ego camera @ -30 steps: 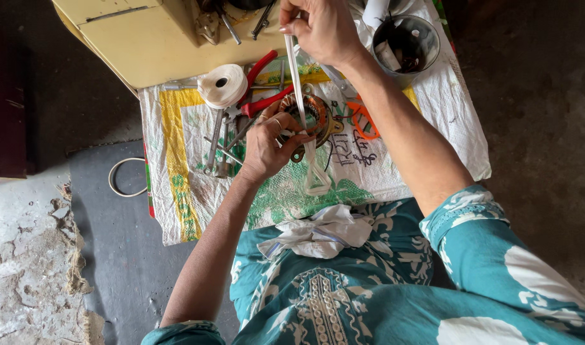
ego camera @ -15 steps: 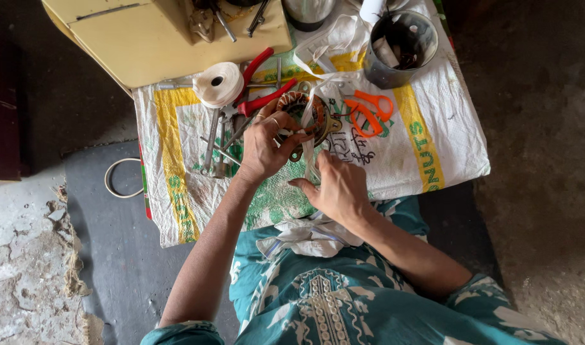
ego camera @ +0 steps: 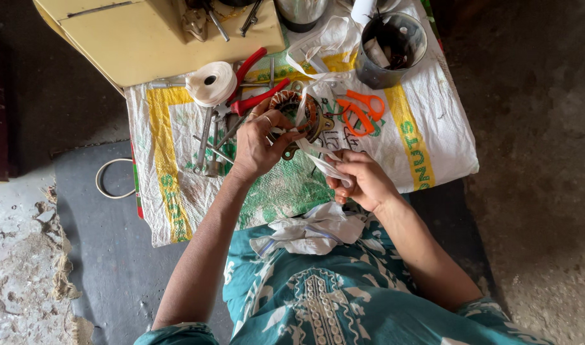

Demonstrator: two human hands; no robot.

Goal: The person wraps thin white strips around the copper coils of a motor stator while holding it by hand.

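Note:
My left hand [ego camera: 262,144] grips a round motor stator with copper windings [ego camera: 299,115] over the woven sack cloth [ego camera: 426,134]. A white cloth tape strip [ego camera: 318,150] runs from the stator down to my right hand [ego camera: 363,182], which pinches it close to my body. A crumpled heap of white tape [ego camera: 315,230] lies on my lap.
A white tape roll [ego camera: 211,83], red-handled pliers [ego camera: 257,96], orange scissors [ego camera: 359,112] and metal spanners [ego camera: 206,144] lie on the cloth. A dark cup [ego camera: 391,48] stands at the back right, a yellow box [ego camera: 133,38] at the back left. A wire loop [ego camera: 107,182] lies on the floor.
My right hand has come down from high above the stator to near my lap, pulling the white tape strip with it. The left hand stays on the stator.

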